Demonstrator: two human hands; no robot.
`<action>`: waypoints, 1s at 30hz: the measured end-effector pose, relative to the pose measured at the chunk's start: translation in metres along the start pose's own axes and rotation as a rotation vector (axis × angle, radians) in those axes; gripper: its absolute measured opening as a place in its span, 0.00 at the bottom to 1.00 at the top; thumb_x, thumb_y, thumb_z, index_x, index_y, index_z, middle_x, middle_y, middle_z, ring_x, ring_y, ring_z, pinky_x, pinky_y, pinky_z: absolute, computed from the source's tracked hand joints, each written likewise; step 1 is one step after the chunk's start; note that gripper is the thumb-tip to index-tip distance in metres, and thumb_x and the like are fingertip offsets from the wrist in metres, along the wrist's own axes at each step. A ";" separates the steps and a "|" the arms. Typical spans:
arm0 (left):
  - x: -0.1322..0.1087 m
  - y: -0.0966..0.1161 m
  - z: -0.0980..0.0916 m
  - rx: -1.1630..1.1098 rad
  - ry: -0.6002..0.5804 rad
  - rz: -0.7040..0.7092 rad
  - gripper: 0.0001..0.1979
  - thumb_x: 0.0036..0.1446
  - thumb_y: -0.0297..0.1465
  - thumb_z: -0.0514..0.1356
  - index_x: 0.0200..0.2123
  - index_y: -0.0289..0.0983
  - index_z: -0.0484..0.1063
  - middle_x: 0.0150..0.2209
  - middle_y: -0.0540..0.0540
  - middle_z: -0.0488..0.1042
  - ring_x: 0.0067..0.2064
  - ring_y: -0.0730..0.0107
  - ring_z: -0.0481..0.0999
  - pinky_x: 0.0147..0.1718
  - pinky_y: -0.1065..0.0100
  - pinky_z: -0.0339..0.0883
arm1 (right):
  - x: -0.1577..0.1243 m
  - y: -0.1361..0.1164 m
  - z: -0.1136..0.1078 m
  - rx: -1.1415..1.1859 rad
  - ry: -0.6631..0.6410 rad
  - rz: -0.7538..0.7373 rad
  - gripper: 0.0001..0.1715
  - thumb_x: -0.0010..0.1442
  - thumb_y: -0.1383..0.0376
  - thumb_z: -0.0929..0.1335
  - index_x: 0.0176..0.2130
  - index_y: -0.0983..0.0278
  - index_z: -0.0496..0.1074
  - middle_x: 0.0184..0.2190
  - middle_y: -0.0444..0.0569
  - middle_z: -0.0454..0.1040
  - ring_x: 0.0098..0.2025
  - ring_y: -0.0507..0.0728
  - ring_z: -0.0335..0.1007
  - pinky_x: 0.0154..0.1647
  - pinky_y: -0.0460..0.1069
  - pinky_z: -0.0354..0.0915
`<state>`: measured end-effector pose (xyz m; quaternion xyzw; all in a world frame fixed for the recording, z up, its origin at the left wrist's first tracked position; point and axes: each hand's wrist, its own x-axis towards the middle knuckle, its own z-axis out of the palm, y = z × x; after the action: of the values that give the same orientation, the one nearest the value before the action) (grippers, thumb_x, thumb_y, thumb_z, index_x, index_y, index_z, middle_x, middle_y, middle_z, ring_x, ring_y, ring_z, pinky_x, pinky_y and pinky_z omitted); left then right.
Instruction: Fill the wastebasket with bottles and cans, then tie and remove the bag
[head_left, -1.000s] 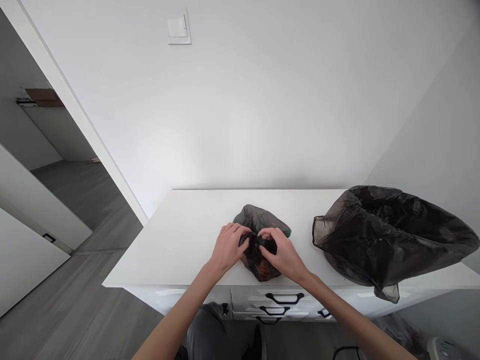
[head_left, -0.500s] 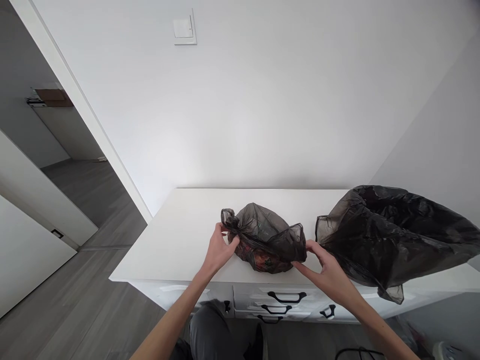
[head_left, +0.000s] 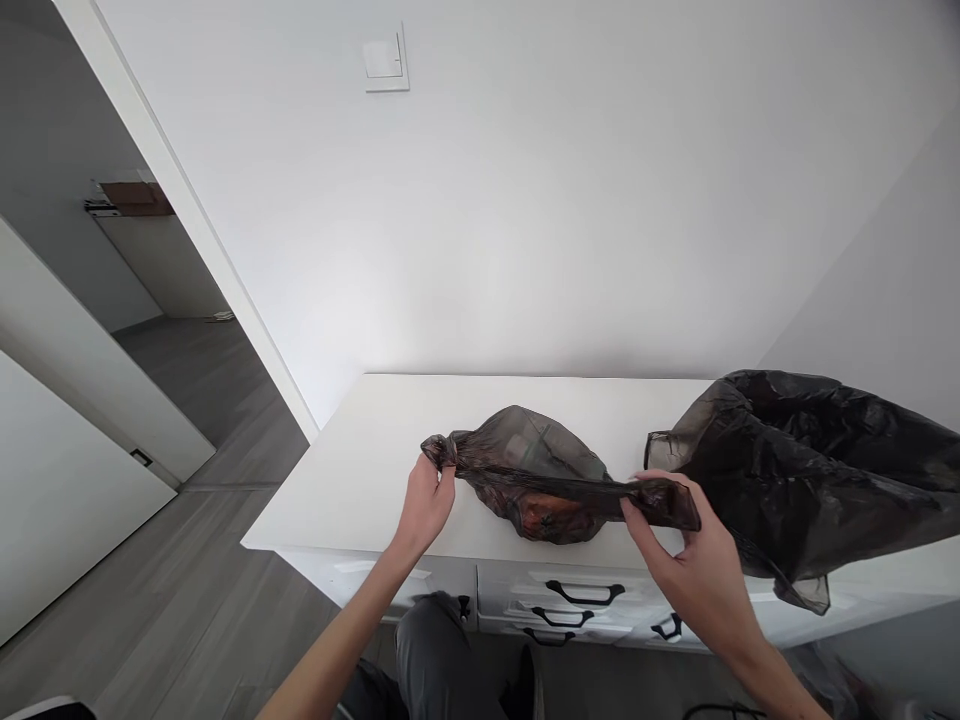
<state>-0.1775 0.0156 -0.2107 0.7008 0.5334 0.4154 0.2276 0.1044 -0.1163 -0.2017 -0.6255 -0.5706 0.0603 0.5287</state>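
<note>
A thin, see-through black plastic bag [head_left: 544,450] with something reddish-orange and greenish inside rests on the white cabinet top [head_left: 337,490]. My left hand [head_left: 427,500] is closed on the bunched left end of this bag. At its other end, my right hand [head_left: 686,540] pinches the stretched right end between thumb and fingers. The plastic between both hands is pulled into a taut, twisted band across the front of the bag. What exactly lies inside cannot be made out.
A larger black bag [head_left: 802,480] lies with its mouth open at the right end of the cabinet, close to my right hand. Black drawer handles [head_left: 585,593] line the cabinet front. A light switch [head_left: 386,58] is on the wall. A doorway stands at left.
My hands have moved apart, the left one leftward and the right one rightward. The bag's ends, loose and crumpled before, are now gripped and drawn out tight. The view has shifted slightly.
</note>
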 end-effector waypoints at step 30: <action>-0.033 -0.004 -0.041 0.253 0.128 0.154 0.27 0.66 0.31 0.56 0.67 0.40 0.62 0.42 0.41 0.78 0.44 0.55 0.79 0.41 0.56 0.74 | 0.021 -0.025 0.078 -0.318 -0.484 -0.174 0.44 0.75 0.47 0.58 0.78 0.55 0.36 0.64 0.58 0.72 0.78 0.74 0.41 0.67 0.73 0.60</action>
<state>-0.2166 -0.0190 -0.2019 0.7348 0.5395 0.4050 0.0706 0.0426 -0.0588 -0.2062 -0.6166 -0.7337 0.0720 0.2761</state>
